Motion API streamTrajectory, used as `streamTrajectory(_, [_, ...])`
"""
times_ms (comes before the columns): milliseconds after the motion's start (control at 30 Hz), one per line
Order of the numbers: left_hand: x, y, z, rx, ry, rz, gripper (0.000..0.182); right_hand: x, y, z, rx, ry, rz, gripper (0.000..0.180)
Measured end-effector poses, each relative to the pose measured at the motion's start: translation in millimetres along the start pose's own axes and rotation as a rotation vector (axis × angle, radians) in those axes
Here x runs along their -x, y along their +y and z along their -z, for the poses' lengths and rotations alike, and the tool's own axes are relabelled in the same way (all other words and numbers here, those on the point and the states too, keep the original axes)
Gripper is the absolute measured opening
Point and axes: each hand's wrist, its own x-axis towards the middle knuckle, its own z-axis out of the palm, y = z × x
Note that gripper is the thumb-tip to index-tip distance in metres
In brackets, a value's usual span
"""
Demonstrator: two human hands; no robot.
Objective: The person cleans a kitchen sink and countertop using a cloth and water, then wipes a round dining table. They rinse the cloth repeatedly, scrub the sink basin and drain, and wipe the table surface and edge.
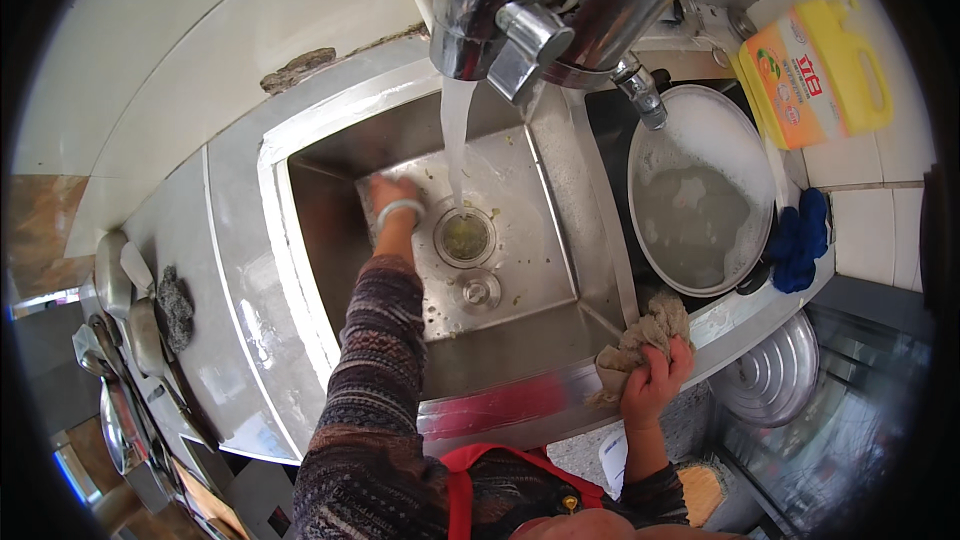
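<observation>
My left hand (pixel 395 196), with a pale bangle at the wrist, reaches down into the left side of the stainless steel sink basin (pixel 517 255). Its fingers are blurred, so their hold cannot be made out. A crumpled beige cloth (pixel 646 337) is gripped in my right hand (pixel 658 382) over the basin's front right corner. Water (pixel 455 139) runs from the chrome faucet (pixel 469 30) onto the drain strainer (pixel 465 236). In front of the drain lies a round metal stopper (pixel 478 290). Small greenish food scraps are scattered across the basin floor.
To the right, a large pot (pixel 694 217) holds cloudy, sudsy water. Beyond it stands a yellow detergent jug (pixel 817 75), with a dark blue cloth item (pixel 799 240) nearer. A metal lid (pixel 772 371) is below the counter. Ladles (pixel 148 334) and a steel wool scrubber (pixel 175 307) lie left.
</observation>
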Motion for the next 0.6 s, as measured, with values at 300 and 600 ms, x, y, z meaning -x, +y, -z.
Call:
streamTrajectory(300, [107.1,23.5,-32.0,-0.166,-0.388,-0.646,0.028,-3.0,-0.8,2.6,-0.016,-0.025,-0.001,0.025])
streamTrajectory(600, [122.8,17.6,-4.1,-0.609,-0.614,-1.002,0.044,-3.0,-0.9,2.9,-0.025,-0.025,0.022,0.026])
